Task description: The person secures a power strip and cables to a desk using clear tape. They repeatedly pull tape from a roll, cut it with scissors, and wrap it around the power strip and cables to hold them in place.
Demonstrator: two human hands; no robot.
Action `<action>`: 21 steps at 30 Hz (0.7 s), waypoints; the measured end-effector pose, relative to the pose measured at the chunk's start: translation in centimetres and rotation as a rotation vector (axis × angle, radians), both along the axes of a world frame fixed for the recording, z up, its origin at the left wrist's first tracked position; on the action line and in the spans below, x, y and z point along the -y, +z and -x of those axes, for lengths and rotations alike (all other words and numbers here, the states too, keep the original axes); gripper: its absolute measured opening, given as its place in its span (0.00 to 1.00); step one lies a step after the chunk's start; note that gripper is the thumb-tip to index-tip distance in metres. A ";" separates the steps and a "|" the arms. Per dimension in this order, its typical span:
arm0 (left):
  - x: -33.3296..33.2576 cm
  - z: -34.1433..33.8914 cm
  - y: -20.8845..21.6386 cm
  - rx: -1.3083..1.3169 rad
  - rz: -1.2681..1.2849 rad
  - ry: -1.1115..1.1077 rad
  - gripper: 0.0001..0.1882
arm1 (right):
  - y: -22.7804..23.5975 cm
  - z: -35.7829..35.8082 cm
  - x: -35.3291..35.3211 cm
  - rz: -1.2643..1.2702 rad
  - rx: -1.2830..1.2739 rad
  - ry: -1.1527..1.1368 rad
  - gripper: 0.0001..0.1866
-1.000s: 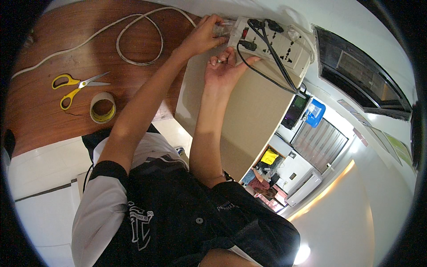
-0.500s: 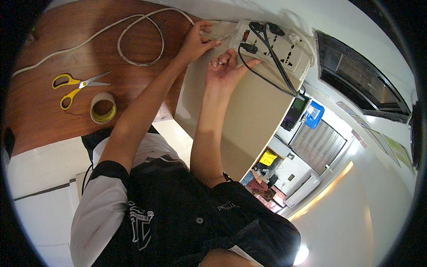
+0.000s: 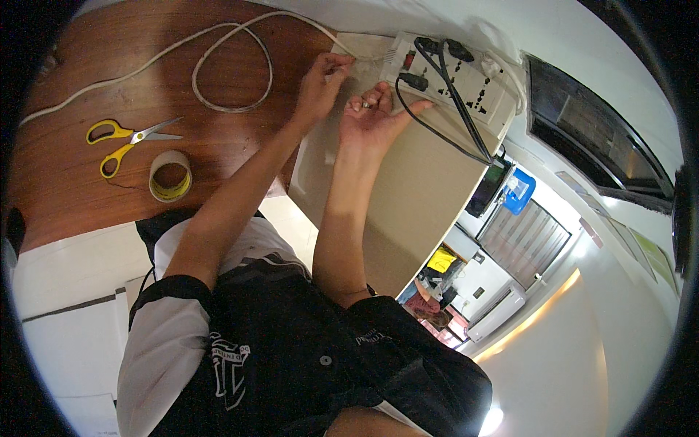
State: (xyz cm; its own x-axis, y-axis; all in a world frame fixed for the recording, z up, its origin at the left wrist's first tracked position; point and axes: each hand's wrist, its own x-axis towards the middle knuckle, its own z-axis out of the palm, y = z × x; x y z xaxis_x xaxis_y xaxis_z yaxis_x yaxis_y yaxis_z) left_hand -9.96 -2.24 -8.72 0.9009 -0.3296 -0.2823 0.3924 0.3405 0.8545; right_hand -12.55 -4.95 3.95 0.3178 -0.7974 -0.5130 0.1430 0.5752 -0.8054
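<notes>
My left hand [image 3: 321, 89] is at the left edge of a beige panel [image 3: 408, 197], fingertips drawn together just below a white cable [image 3: 320, 28]. What the fingers pinch, if anything, is too small to make out. Beside it, my right hand [image 3: 375, 124] is turned palm up, with a ring on one finger. Its fingers are half curled and its thumb stretches out along the lower edge of a white power strip [image 3: 466, 102]. Black plugs [image 3: 413, 81] with black cords sit in the strip. Nothing shows in the right palm.
On the brown wooden table [image 3: 80, 175] lie open scissors [image 3: 124, 142] with yellow handles and a roll of tape [image 3: 170, 177]. The cable forms a loop behind them. A dark framed window [image 3: 590, 120] is at the right. Farther off, another person [image 3: 429, 306] sits near a yellow item [image 3: 440, 259].
My left hand has drawn slightly nearer to me, its spread finger and thumb coming together below the cable. My right hand keeps nearly the same pose. The view has shifted slightly.
</notes>
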 end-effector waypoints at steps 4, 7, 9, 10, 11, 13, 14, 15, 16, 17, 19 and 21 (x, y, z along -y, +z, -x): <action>0.7 0.2 0.4 0.056 -0.054 -0.004 0.19 | -0.3 0.3 0.5 0.007 0.034 0.033 0.46; 1.7 -0.1 0.0 -0.024 0.008 0.005 0.22 | -0.3 0.2 0.5 -0.006 0.038 0.027 0.46; 2.0 -0.4 0.3 -0.053 -0.018 0.008 0.25 | -0.1 0.0 0.2 -0.004 0.032 0.010 0.46; 2.1 -0.8 0.6 -0.056 -0.066 0.004 0.26 | 0.1 -0.1 0.1 -0.003 0.030 0.000 0.46; 2.1 -1.1 1.0 -0.058 -0.113 -0.001 0.28 | 0.2 -0.1 0.0 -0.006 0.019 -0.003 0.46; 2.4 -1.1 1.8 -0.106 -0.158 -0.002 0.28 | 0.4 -0.3 -0.1 -0.011 -0.002 -0.006 0.46; 2.5 -1.1 2.1 -0.130 -0.181 -0.004 0.28 | 0.2 -0.2 0.0 -0.020 0.003 -0.014 0.46; 2.9 -0.9 1.9 -0.114 -0.180 0.030 0.28 | 0.1 -0.2 0.1 -0.026 0.007 -0.018 0.47; 3.4 -0.8 1.6 -0.098 -0.179 0.063 0.27 | 0.0 -0.2 0.1 -0.033 0.011 -0.024 0.47; 3.8 -0.7 1.3 -0.082 -0.179 0.096 0.27 | 0.0 -0.2 0.0 -0.021 0.011 -0.022 0.47; 4.9 -0.9 -0.5 0.178 -0.316 0.172 0.25 | 0.2 -0.5 -0.4 0.008 0.007 -0.017 0.47; 5.3 -1.0 -1.1 0.365 -0.380 0.251 0.22 | 0.2 -0.6 -0.3 -0.036 0.006 -0.058 0.46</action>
